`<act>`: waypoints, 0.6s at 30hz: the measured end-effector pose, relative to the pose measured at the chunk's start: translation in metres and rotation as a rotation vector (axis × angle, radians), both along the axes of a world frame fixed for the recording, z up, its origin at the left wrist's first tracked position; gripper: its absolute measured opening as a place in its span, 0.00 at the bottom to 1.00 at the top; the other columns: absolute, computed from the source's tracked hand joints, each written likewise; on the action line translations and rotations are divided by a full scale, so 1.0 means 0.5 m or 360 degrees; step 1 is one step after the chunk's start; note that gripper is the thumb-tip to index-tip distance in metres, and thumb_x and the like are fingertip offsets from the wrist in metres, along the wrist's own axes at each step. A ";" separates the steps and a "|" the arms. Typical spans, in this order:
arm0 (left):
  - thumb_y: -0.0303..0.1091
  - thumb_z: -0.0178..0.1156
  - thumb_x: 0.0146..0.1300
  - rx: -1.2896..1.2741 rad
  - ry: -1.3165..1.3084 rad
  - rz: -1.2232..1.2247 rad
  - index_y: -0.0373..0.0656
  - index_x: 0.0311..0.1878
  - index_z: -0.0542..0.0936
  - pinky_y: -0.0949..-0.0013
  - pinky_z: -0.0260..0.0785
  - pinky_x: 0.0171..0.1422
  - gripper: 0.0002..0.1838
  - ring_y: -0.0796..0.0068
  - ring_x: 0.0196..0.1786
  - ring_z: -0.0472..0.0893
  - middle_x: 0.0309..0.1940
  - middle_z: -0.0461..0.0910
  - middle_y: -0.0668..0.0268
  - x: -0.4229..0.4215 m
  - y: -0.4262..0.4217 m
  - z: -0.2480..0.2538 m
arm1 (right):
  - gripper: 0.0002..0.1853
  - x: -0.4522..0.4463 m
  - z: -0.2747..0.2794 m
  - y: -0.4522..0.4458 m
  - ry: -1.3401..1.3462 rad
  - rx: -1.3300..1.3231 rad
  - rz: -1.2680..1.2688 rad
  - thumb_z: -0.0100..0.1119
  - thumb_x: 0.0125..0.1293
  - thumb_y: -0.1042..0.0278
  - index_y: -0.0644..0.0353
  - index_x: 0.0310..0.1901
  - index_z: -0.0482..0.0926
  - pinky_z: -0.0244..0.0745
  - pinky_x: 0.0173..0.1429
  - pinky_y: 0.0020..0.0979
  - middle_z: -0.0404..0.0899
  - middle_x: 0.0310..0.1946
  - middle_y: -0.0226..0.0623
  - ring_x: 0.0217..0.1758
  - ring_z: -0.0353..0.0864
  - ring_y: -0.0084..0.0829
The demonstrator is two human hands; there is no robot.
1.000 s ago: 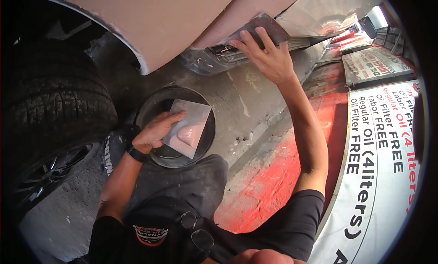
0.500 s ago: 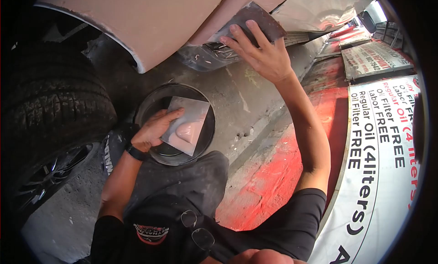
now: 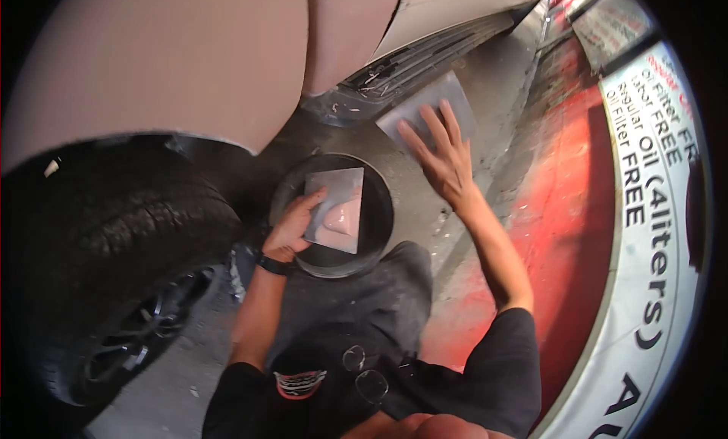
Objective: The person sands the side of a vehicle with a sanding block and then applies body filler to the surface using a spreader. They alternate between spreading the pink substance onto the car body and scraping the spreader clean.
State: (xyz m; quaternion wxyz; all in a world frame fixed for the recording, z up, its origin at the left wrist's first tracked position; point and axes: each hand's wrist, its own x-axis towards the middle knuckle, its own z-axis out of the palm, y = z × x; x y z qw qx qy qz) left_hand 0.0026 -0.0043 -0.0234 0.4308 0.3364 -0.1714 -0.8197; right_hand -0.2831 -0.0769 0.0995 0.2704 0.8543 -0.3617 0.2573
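Observation:
My left hand (image 3: pixel 292 228) grips a flat, square grey putty plate (image 3: pixel 322 183) by its edge, thumb on top. A smooth mound of pink body putty (image 3: pixel 339 217) lies on the lower half of that plate. Below it stands a round black tub (image 3: pixel 388 200). In my right hand (image 3: pixel 446 160) is a thin grey putty spreader (image 3: pixel 415 114), fingers spread across its face and the thumb hidden. The spreader is to the right of the car's pinkish body panel (image 3: pixel 189 67), apart from it.
A car tyre (image 3: pixel 106 204) with a dark spoked wheel (image 3: pixel 144 329) is at the left. The car's black sill trim (image 3: pixel 425 60) runs to the upper right. Red-stained ground (image 3: pixel 557 181) and a printed oil-change sign (image 3: pixel 644 234) lie along the right.
My right hand has come down off the car panel with the spreader, whose face now looks lighter. The left hand still holds the plate with putty. The view has shifted leftward.

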 end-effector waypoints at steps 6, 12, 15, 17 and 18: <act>0.45 0.54 0.77 0.0089 -0.0023 -0.0094 0.37 0.63 0.76 0.61 0.78 0.60 0.22 0.68 0.54 0.84 0.54 0.83 0.62 -0.001 -0.001 -0.032 | 0.23 0.001 -0.244 0.228 -0.1943 0.0935 -0.0413 0.49 0.74 0.80 0.53 0.68 0.77 0.71 0.68 0.37 0.77 0.61 0.43 0.66 0.76 0.40; 0.43 0.55 0.76 0.0109 -0.0060 -0.0120 0.38 0.63 0.76 0.61 0.77 0.60 0.21 0.68 0.53 0.84 0.54 0.83 0.62 -0.003 0.005 0.017 | 0.24 -0.044 -0.327 0.282 -0.3712 0.1162 -0.0130 0.59 0.75 0.64 0.61 0.68 0.68 0.84 0.55 0.52 0.75 0.62 0.39 0.59 0.80 0.38; 0.43 0.53 0.77 0.0093 -0.0003 -0.0187 0.37 0.65 0.74 0.60 0.77 0.61 0.22 0.66 0.54 0.84 0.56 0.83 0.61 0.001 -0.001 0.008 | 0.24 -0.075 -0.315 0.282 -0.3785 0.1186 -0.0001 0.60 0.74 0.62 0.59 0.68 0.69 0.84 0.55 0.53 0.75 0.62 0.39 0.60 0.80 0.40; 0.42 0.53 0.77 0.0064 0.0045 -0.0230 0.36 0.66 0.74 0.61 0.76 0.62 0.23 0.67 0.56 0.83 0.58 0.82 0.61 -0.002 -0.002 0.013 | 0.26 -0.082 -0.312 0.281 -0.3738 0.1185 0.0002 0.61 0.74 0.61 0.58 0.68 0.68 0.84 0.55 0.53 0.74 0.63 0.38 0.60 0.80 0.39; 0.43 0.53 0.77 0.0077 0.0062 -0.0230 0.37 0.66 0.74 0.60 0.77 0.62 0.24 0.65 0.56 0.83 0.57 0.82 0.60 -0.002 -0.006 0.014 | 0.26 -0.081 -0.305 0.281 -0.3702 0.1182 -0.0016 0.61 0.74 0.60 0.58 0.69 0.68 0.84 0.56 0.54 0.74 0.64 0.38 0.60 0.81 0.39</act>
